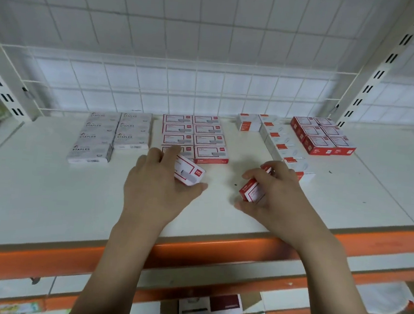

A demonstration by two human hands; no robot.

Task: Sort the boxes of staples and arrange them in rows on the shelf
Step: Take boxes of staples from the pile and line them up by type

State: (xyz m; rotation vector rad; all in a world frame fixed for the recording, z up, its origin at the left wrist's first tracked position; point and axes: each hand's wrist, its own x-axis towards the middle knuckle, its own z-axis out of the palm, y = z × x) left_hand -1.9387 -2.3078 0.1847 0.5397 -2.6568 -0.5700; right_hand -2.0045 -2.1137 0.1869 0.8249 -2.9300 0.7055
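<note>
My left hand [157, 186] grips a white box of staples with red edges [191, 174], held just in front of two rows of matching red-and-white boxes [209, 138]. My right hand [276, 194] holds another red-and-white box [252, 191] on its edge, near a row of white boxes with red corners [281, 144]. Grey boxes marked STAPLES [105, 135] lie in two rows at the left. Darker red boxes [324, 137] are stacked in two rows at the right. All rest on the white shelf [47, 193].
The shelf has an orange front edge [205, 249] and a white wire grid [182, 84] at the back. Slotted uprights [381, 72] stand at both sides. A lower shelf holds a cardboard box [210, 307]. Bare shelf surface lies at the front left and far right.
</note>
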